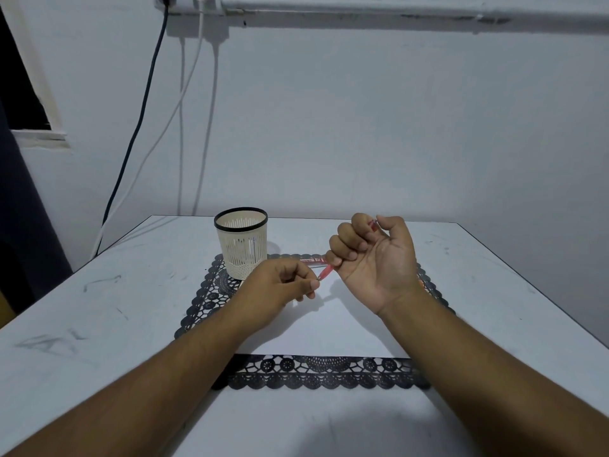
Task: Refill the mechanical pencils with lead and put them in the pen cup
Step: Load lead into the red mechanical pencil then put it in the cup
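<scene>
**Red pencil gripped in the right fist, left fingers pinched at its lower tip**

Head view: the right hand (372,258), at centre right of the frame, is curled into a fist around a red mechanical pencil (326,270). The pencil's long axis runs diagonally, from its upper end showing between thumb and forefinger down and left to the tip below the little finger. The left hand (280,288), just left of that tip, has thumb and forefinger pressed together right beside it; whether they pinch a lead is too small to tell. The left fingers are the nearer to the tip, so the coming move likely turns on lining them up with that axis.

Count: one pencil in hand; one red flat pack (313,259), perhaps the lead case, on the mat (329,371) behind the hands; one pen cup (241,245) at centre left on the table (99,308), with at least one thin item faintly showing through its slats.
</scene>
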`<state>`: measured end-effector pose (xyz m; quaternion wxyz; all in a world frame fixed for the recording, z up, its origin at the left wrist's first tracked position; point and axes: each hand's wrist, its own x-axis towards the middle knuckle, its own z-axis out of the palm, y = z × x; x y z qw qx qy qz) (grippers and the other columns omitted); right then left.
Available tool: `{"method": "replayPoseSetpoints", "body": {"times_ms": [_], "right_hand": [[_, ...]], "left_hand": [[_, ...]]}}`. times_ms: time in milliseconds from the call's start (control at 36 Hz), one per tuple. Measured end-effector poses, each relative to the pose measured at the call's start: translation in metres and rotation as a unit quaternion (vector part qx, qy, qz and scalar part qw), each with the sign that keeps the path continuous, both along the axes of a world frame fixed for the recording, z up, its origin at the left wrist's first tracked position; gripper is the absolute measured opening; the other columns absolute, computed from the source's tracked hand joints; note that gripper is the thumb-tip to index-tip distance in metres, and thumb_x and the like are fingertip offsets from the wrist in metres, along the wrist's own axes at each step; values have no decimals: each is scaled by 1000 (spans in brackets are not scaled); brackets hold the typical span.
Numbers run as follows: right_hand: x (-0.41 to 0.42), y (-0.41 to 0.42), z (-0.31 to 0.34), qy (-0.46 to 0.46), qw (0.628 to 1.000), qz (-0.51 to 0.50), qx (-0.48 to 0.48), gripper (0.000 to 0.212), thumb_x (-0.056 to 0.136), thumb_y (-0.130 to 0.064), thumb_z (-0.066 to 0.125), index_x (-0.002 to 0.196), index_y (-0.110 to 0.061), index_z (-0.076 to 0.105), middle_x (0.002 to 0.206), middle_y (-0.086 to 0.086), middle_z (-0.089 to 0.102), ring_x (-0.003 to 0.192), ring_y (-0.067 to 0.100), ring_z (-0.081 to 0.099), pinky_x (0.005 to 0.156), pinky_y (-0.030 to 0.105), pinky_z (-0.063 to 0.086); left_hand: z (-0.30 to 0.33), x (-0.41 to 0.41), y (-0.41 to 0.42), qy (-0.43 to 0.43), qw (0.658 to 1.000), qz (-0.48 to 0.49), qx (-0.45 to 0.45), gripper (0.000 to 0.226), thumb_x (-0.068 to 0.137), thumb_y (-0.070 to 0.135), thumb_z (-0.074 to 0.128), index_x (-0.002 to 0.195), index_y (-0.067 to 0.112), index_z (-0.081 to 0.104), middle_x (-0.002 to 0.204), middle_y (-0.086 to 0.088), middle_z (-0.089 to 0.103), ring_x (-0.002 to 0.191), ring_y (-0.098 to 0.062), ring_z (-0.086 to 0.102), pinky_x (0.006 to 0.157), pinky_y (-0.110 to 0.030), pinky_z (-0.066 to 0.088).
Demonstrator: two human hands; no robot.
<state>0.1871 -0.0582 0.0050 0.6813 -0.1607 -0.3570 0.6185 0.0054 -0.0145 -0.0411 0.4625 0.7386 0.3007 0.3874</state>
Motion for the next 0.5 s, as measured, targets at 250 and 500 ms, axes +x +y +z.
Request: {"method": "replayPoseSetpoints", "body": {"times_ms": [250,500], "right_hand": [[1,0,-2,19,1000,3,-8,28,86,-36,38,65,-20,26,64,0,19,63,19,14,63,36,18],[4,-1,0,7,1000,2,-22,28,84,-34,39,66,-20,23,63,-1,18,61,19,14,62,35,17]], "left_hand": [[1,0,-1,7,1000,4,-6,8,94,7,71,86,8,73,75,-2,73,66,-9,59,63,-14,44],[3,1,-4,6,1000,2,-8,9,93,5,71,85,6,73,76,-4,74,66,-9,59,65,-15,46]]}}
